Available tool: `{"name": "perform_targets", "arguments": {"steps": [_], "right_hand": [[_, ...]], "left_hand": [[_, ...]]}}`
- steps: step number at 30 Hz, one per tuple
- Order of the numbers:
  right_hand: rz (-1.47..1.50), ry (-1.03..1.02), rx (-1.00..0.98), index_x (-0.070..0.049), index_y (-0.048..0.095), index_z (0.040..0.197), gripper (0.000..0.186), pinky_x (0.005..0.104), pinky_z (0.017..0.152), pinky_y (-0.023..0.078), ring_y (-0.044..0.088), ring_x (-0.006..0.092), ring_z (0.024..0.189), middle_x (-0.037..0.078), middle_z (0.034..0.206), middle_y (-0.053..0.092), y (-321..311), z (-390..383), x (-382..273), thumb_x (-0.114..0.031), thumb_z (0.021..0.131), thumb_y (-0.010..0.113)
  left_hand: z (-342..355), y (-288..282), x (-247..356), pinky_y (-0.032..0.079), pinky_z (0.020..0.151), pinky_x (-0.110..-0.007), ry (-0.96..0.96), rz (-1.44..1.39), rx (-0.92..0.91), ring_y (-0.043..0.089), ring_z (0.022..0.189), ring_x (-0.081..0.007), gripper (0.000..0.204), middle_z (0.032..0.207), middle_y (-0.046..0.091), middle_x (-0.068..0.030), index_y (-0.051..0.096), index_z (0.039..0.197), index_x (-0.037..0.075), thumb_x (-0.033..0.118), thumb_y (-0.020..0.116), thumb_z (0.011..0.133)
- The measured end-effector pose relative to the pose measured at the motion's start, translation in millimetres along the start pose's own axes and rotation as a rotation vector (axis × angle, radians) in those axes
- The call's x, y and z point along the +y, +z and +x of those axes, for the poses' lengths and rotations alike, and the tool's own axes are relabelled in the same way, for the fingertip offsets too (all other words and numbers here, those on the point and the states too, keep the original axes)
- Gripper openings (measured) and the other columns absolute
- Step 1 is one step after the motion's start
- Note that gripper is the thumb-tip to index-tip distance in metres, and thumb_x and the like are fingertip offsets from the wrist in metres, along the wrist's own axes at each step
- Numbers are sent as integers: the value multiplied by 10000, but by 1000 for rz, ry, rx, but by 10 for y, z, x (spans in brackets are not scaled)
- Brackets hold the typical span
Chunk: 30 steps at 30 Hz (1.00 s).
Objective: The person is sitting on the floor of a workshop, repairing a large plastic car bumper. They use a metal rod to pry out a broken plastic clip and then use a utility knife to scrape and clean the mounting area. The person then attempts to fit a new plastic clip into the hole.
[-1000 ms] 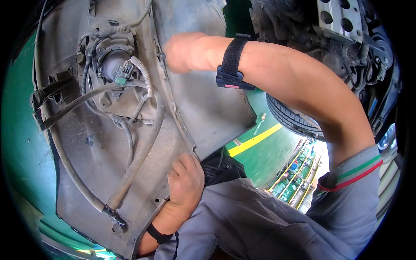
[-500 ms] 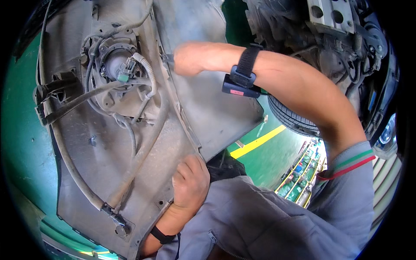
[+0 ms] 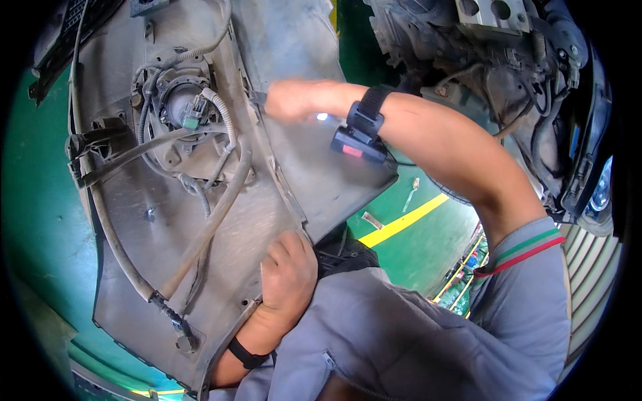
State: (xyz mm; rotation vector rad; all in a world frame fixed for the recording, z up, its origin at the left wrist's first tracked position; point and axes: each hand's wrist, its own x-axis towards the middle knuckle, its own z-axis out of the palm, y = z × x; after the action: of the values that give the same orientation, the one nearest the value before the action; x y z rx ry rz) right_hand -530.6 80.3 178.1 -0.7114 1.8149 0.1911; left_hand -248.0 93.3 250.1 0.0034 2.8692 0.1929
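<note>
The worn inner side of a grey car bumper (image 3: 154, 234) lies before me, with a long raised ridge running down its middle. My left hand (image 3: 289, 271) rests at the lower end of that ridge, fingers curled round the edge. Farther up, my right hand (image 3: 287, 100) is closed in a fist over the ridge and slightly smeared by motion. A flat grey blade-like piece (image 3: 257, 98) sticks out on its left side; the rest is hidden in the fist. Left of my right hand sits a round lamp (image 3: 182, 105) with a green-tipped connector (image 3: 192, 120) and a ribbed cable.
A grey hose (image 3: 120, 247) curves along the bumper's left side. At upper right is the exposed underside of a car (image 3: 495, 73), its metal beam close to my right arm. Below lies a green floor (image 3: 408, 230) with a yellow line and small loose pieces.
The view has shifted slightly, showing more of the bumper's far end and less of the tyre. My right hand stays at the ridge, a little lower in the picture. My left hand keeps its hold.
</note>
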Motion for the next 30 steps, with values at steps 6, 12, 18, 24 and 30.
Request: {"name": "perform_targets", "arguments": {"steps": [6, 12, 18, 24, 30], "right_hand": [[-196, -262, 34, 80, 623, 823, 397, 505, 685, 506, 646, 451, 739, 280, 773, 637, -120, -752, 31, -268, 985, 525], [226, -334, 513, 27, 575, 862, 206, 455, 585, 463, 603, 413, 642, 227, 723, 601, 193, -1967, 65, -161, 933, 619], [380, -161, 1088, 0, 619, 1023, 156, 310, 619, 486, 607, 196, 641, 83, 781, 630, 1179, -2297, 550, -129, 950, 669], [334, 33, 1263, -9, 625, 1032, 168, 406, 652, 517, 669, 364, 726, 180, 851, 673, 2270, -1710, 1377, -163, 970, 651], [409, 100, 939, -13, 637, 996, 152, 477, 683, 527, 672, 448, 828, 258, 884, 668, 3087, -996, 1877, -160, 958, 648]], "left_hand": [[-43, -22, -14, 416, 541, -292, -38, -2, 7, 522, 679, -164, 88, 775, 473, -18, 542, 754, 137, 191, 587, 808], [-50, -45, -20, 436, 551, -299, -75, -33, -6, 541, 689, -170, 75, 781, 483, -15, 545, 776, 137, 188, 583, 816], [-62, -108, -29, 454, 573, -316, -68, -57, -38, 560, 713, -186, 73, 797, 497, -24, 562, 820, 128, 192, 596, 826], [-75, -167, -29, 468, 617, -344, -103, -105, -36, 578, 750, -204, 69, 825, 520, -32, 586, 840, 120, 175, 623, 822], [-64, -148, -17, 470, 627, -354, -104, -93, 12, 585, 767, -214, 93, 830, 527, -38, 592, 820, 114, 168, 665, 797]]}}
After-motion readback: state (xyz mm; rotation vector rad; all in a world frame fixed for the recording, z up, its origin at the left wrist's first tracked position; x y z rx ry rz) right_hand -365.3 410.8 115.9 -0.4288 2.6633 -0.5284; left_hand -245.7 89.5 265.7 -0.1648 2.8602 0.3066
